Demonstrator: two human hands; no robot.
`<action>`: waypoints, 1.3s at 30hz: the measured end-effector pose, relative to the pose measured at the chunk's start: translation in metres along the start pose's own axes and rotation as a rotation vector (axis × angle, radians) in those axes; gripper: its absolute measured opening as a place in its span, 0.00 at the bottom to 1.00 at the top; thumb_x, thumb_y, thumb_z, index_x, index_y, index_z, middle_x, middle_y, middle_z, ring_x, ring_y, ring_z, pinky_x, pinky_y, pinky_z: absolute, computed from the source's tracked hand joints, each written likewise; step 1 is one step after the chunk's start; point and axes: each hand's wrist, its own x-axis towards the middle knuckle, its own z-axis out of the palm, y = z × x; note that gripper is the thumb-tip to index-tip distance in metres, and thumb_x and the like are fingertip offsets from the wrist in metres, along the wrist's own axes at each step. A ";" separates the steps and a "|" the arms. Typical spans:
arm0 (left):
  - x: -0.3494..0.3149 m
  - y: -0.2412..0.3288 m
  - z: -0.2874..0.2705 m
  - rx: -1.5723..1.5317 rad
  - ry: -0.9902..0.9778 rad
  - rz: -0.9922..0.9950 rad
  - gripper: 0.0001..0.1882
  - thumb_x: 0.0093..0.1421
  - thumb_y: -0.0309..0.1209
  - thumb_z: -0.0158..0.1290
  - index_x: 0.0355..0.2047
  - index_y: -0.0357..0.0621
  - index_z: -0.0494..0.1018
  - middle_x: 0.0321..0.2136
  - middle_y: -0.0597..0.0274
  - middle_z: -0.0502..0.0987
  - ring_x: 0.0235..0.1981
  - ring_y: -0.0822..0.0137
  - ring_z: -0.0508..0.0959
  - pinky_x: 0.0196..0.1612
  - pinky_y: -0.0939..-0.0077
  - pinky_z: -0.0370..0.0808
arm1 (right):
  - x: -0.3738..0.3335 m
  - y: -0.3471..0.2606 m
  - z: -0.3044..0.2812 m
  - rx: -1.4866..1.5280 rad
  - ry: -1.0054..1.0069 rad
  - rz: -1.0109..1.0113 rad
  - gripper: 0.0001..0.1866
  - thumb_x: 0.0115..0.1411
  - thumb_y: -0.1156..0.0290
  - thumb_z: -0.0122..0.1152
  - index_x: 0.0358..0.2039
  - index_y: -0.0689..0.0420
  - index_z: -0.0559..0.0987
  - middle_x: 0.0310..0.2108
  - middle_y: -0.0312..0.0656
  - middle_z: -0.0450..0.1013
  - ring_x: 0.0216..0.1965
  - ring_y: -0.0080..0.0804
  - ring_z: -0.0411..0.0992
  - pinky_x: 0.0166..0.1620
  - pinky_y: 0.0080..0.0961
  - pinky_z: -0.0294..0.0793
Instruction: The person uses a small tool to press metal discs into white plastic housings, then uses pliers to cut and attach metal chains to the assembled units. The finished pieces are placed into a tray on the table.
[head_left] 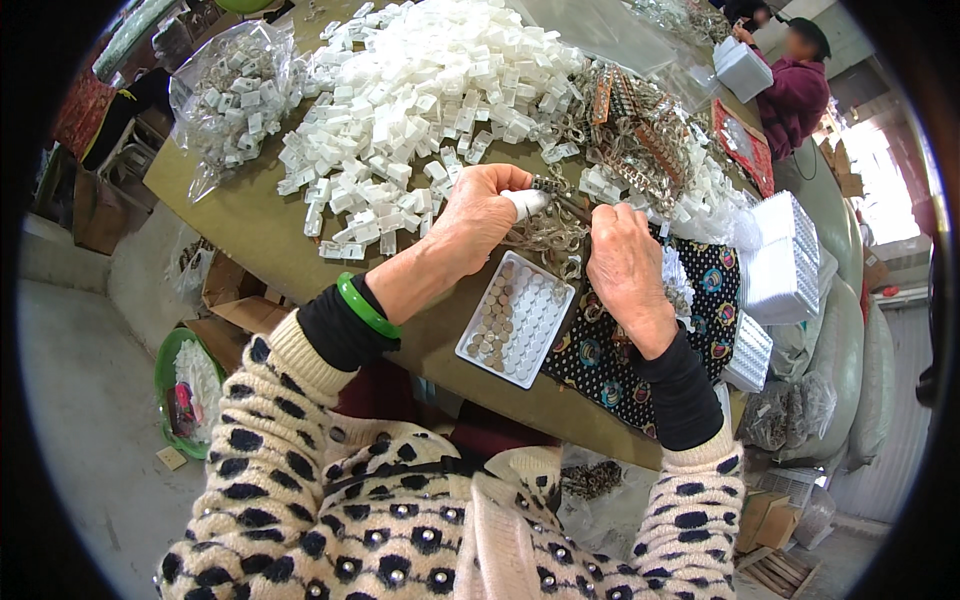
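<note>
My left hand, a white wrapping round one finger, is closed on a small dark strip with a beaded look. Opposite it, my right hand pinches a thin dark piece that points at the strip; its kind is hard to make out. Beneath the hands lies a tangle of clear and brownish strands. Nearer me sits a white tray with rows of round pockets; small tan discs fill its left part. A large heap of small white plastic pieces spreads beyond my hands.
A patterned black cloth covers the table's right front. Stacked white trays stand at the right, near bundled metallic strips. A filled clear bag lies far left. A green basin is on the floor. Another person sits far right.
</note>
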 end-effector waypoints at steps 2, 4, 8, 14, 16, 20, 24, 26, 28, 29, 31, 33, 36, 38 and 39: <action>0.000 0.000 0.000 0.007 -0.003 0.000 0.06 0.56 0.23 0.61 0.33 0.35 0.77 0.26 0.68 0.77 0.25 0.79 0.72 0.28 0.82 0.70 | 0.000 -0.001 -0.001 -0.014 -0.009 -0.010 0.07 0.47 0.83 0.58 0.29 0.62 0.72 0.31 0.49 0.71 0.36 0.46 0.73 0.36 0.35 0.78; 0.001 -0.001 0.001 0.013 0.007 0.009 0.06 0.56 0.24 0.61 0.32 0.35 0.77 0.26 0.68 0.77 0.25 0.79 0.71 0.28 0.82 0.70 | 0.001 -0.002 0.000 -0.043 -0.014 -0.017 0.07 0.48 0.82 0.59 0.29 0.61 0.73 0.30 0.48 0.72 0.35 0.45 0.74 0.35 0.34 0.78; 0.000 -0.007 0.008 0.226 0.158 0.167 0.07 0.55 0.25 0.62 0.33 0.34 0.78 0.25 0.65 0.79 0.24 0.78 0.73 0.28 0.80 0.71 | 0.002 -0.008 0.004 -0.114 -0.017 0.009 0.05 0.49 0.80 0.59 0.28 0.60 0.73 0.28 0.47 0.73 0.33 0.42 0.76 0.33 0.31 0.80; 0.004 -0.006 0.006 0.489 0.263 0.357 0.09 0.56 0.25 0.62 0.37 0.33 0.78 0.27 0.66 0.80 0.26 0.80 0.73 0.30 0.83 0.71 | 0.007 -0.002 0.005 -0.167 -0.081 0.088 0.05 0.50 0.79 0.58 0.30 0.63 0.75 0.28 0.48 0.74 0.32 0.43 0.76 0.33 0.31 0.80; 0.005 -0.003 0.005 0.175 0.165 0.156 0.10 0.57 0.24 0.61 0.38 0.33 0.79 0.29 0.65 0.80 0.29 0.79 0.74 0.31 0.82 0.72 | 0.007 0.005 0.002 -0.158 -0.095 0.092 0.06 0.50 0.79 0.58 0.31 0.64 0.75 0.29 0.50 0.73 0.34 0.44 0.75 0.35 0.32 0.79; 0.005 0.000 0.003 -0.101 0.039 0.033 0.10 0.56 0.22 0.60 0.38 0.30 0.78 0.30 0.62 0.80 0.27 0.76 0.75 0.30 0.81 0.73 | 0.005 0.013 0.000 -0.059 -0.083 0.117 0.07 0.48 0.80 0.57 0.30 0.65 0.74 0.33 0.53 0.71 0.38 0.47 0.72 0.41 0.36 0.76; 0.004 0.000 0.001 -0.024 -0.013 0.015 0.10 0.57 0.25 0.60 0.38 0.32 0.79 0.30 0.64 0.80 0.28 0.77 0.74 0.32 0.81 0.71 | 0.002 0.008 0.000 0.062 -0.021 0.056 0.08 0.46 0.82 0.58 0.30 0.65 0.73 0.33 0.52 0.70 0.38 0.48 0.72 0.40 0.37 0.77; 0.005 0.000 0.002 0.006 -0.018 0.024 0.10 0.57 0.25 0.60 0.38 0.32 0.79 0.30 0.65 0.80 0.29 0.77 0.74 0.33 0.81 0.71 | 0.001 0.004 0.000 0.078 -0.007 0.027 0.09 0.46 0.83 0.58 0.30 0.64 0.72 0.33 0.51 0.70 0.38 0.48 0.72 0.39 0.37 0.77; 0.004 0.000 0.004 0.033 0.006 0.035 0.10 0.56 0.23 0.60 0.38 0.31 0.78 0.29 0.63 0.79 0.28 0.76 0.74 0.31 0.80 0.72 | 0.002 0.001 -0.001 0.051 -0.004 0.006 0.09 0.45 0.84 0.58 0.30 0.64 0.72 0.33 0.51 0.70 0.38 0.48 0.72 0.39 0.37 0.77; 0.004 0.000 0.004 0.058 0.001 0.054 0.10 0.57 0.25 0.60 0.38 0.32 0.79 0.29 0.64 0.79 0.28 0.78 0.73 0.31 0.81 0.71 | 0.002 -0.001 -0.001 0.030 -0.001 0.003 0.10 0.45 0.85 0.59 0.30 0.63 0.72 0.33 0.51 0.71 0.39 0.47 0.72 0.39 0.36 0.77; 0.001 0.001 0.003 0.130 -0.002 0.060 0.10 0.58 0.27 0.60 0.38 0.34 0.79 0.29 0.67 0.80 0.27 0.80 0.72 0.30 0.83 0.70 | 0.003 -0.003 -0.001 0.019 -0.013 0.008 0.10 0.45 0.84 0.59 0.30 0.63 0.72 0.32 0.50 0.71 0.38 0.46 0.72 0.38 0.35 0.78; -0.001 0.002 0.002 0.203 0.000 0.059 0.10 0.58 0.26 0.60 0.39 0.33 0.79 0.29 0.66 0.80 0.27 0.80 0.72 0.31 0.83 0.71 | 0.004 -0.004 -0.001 -0.009 -0.016 0.001 0.09 0.46 0.83 0.59 0.30 0.63 0.72 0.32 0.49 0.71 0.38 0.45 0.73 0.37 0.34 0.78; -0.002 -0.001 0.005 0.348 0.074 0.179 0.11 0.58 0.25 0.59 0.39 0.32 0.78 0.29 0.64 0.80 0.28 0.79 0.74 0.32 0.82 0.72 | 0.004 -0.006 -0.002 -0.065 -0.038 -0.001 0.07 0.48 0.81 0.59 0.29 0.62 0.73 0.30 0.48 0.72 0.36 0.44 0.75 0.35 0.33 0.79; -0.002 -0.005 0.007 0.480 0.155 0.298 0.11 0.57 0.24 0.59 0.39 0.30 0.78 0.29 0.61 0.81 0.29 0.77 0.76 0.33 0.81 0.74 | 0.002 -0.011 -0.002 -0.102 -0.051 0.013 0.05 0.50 0.80 0.58 0.29 0.61 0.73 0.29 0.47 0.73 0.34 0.43 0.76 0.35 0.32 0.79; -0.002 -0.007 0.009 0.507 0.177 0.330 0.10 0.57 0.24 0.59 0.39 0.31 0.78 0.29 0.60 0.82 0.29 0.77 0.76 0.33 0.80 0.74 | 0.002 -0.012 -0.003 -0.132 -0.029 0.011 0.03 0.52 0.78 0.58 0.28 0.60 0.74 0.29 0.47 0.74 0.33 0.42 0.77 0.33 0.32 0.80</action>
